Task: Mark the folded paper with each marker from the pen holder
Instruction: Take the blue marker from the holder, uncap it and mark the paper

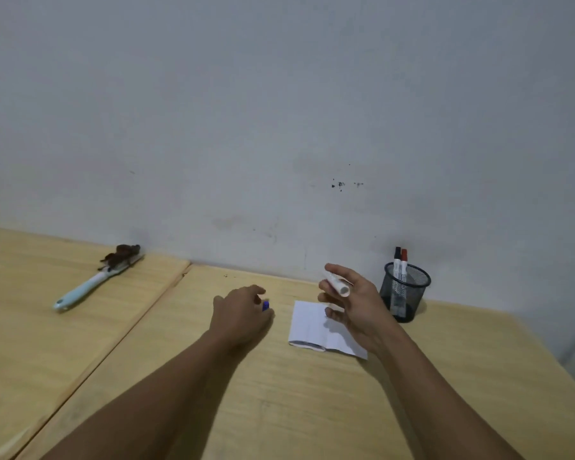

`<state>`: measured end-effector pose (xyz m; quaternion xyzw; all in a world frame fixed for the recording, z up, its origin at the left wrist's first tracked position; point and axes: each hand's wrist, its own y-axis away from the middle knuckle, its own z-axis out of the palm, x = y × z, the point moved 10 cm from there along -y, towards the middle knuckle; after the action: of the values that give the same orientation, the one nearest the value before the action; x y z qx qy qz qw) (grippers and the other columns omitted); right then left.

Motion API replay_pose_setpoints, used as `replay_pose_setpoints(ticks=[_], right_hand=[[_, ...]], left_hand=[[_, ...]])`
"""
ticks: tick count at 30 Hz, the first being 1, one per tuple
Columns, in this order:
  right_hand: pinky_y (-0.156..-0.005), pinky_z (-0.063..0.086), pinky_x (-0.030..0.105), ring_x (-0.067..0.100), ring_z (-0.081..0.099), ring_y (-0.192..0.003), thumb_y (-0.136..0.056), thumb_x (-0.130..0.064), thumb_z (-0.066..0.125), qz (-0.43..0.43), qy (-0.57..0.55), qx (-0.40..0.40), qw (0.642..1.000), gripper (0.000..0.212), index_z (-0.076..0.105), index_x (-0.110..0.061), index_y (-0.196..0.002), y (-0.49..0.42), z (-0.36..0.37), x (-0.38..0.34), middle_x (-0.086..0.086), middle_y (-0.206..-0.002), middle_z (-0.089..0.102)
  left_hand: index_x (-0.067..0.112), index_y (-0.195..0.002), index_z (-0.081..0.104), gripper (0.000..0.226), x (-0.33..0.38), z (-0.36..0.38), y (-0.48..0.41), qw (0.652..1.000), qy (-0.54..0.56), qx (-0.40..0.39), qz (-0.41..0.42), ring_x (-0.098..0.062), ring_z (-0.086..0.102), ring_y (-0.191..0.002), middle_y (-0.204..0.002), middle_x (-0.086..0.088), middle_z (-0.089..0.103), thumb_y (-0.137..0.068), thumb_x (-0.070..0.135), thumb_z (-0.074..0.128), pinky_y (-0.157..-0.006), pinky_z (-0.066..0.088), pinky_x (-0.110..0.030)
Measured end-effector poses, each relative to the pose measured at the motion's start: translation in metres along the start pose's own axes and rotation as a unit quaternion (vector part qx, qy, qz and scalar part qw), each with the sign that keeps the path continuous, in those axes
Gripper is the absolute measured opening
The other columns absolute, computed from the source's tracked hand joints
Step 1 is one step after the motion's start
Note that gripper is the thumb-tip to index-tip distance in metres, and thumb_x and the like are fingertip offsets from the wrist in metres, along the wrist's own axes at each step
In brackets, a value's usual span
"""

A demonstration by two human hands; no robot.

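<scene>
Right hand (349, 303) clamped on white marker (337, 284), raised over folded paper (319, 327) on bench (279, 393); marker axis slants away-left. Left hand (243, 313) curled around blue cap (265, 306), left of paper. Pen holder (405, 292) just right.

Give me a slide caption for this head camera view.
Right hand holds white marker above folded white paper; left hand holds blue cap.

Two hands (243, 313), three markers (337, 285), one blue cap (265, 306), one paper (316, 327), one pen holder (407, 293), one brush (93, 280).
</scene>
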<state>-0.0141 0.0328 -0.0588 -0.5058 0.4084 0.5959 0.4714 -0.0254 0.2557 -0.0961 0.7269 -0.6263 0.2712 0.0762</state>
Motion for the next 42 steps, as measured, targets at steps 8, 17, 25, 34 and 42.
replay_pose_setpoints(ticks=[8, 17, 25, 34, 42], right_hand=[[-0.056, 0.053, 0.032, 0.019, 0.062, -0.06, -0.098, -0.022, 0.064, -0.073, 0.146, 0.035, 0.986, 0.015, 0.066, -0.007, -0.096, -0.042, 0.003, 0.006, 0.009, -0.074, 0.067], [-0.051, 0.047, 0.03, 0.016, 0.056, -0.048, -0.091, -0.016, 0.067, -0.059, 0.196, 0.065, 0.977, 0.014, 0.063, -0.006, -0.081, -0.077, 0.002, 0.06, -0.001, -0.059, 0.07], [-0.054, 0.048, 0.025, 0.009, 0.058, -0.047, -0.093, -0.021, 0.067, -0.093, 0.249, 0.074, 0.961, 0.018, 0.067, -0.006, -0.083, -0.08, 0.001, 0.061, -0.005, -0.06, 0.069], [-0.066, 0.057, 0.03, 0.011, 0.072, -0.069, -0.093, -0.03, 0.066, -0.094, 0.319, 0.067, 0.941, 0.022, 0.071, -0.008, -0.088, -0.083, 0.003, 0.063, -0.004, -0.075, 0.077], [-0.067, 0.059, 0.034, 0.018, 0.073, -0.07, -0.091, -0.025, 0.068, -0.093, 0.315, 0.039, 0.944, 0.018, 0.069, -0.01, -0.082, -0.079, 0.008, 0.062, 0.0, -0.073, 0.076]], left_hand=[[0.028, -0.125, 0.055, 0.046, 0.073, 0.001, 0.06, 0.977, -0.064, 0.047, 0.199, -0.017, 0.047, -0.107, -0.124, 0.009, 0.053, -0.087, 0.053, 0.05, -0.084, 0.04, -0.04], [0.023, -0.123, 0.053, 0.05, 0.07, 0.05, 0.06, 0.962, -0.14, -0.051, 0.23, -0.022, 0.047, -0.115, -0.138, 0.004, 0.054, -0.093, 0.056, 0.03, -0.092, 0.041, -0.043], [0.021, -0.132, 0.051, 0.057, 0.069, 0.051, 0.059, 0.963, -0.141, -0.054, 0.221, -0.024, 0.045, -0.124, -0.145, 0.0, 0.051, -0.093, 0.056, 0.03, -0.098, 0.039, -0.044], [0.021, -0.133, 0.05, 0.057, 0.068, 0.051, 0.059, 0.965, -0.137, -0.049, 0.22, -0.023, 0.044, -0.126, -0.147, 0.0, 0.049, -0.092, 0.056, 0.031, -0.099, 0.038, -0.044], [0.02, -0.129, 0.053, 0.055, 0.066, 0.052, 0.058, 0.966, -0.133, -0.044, 0.219, -0.022, 0.046, -0.122, -0.143, 0.001, 0.052, -0.092, 0.056, 0.033, -0.097, 0.039, -0.042]])
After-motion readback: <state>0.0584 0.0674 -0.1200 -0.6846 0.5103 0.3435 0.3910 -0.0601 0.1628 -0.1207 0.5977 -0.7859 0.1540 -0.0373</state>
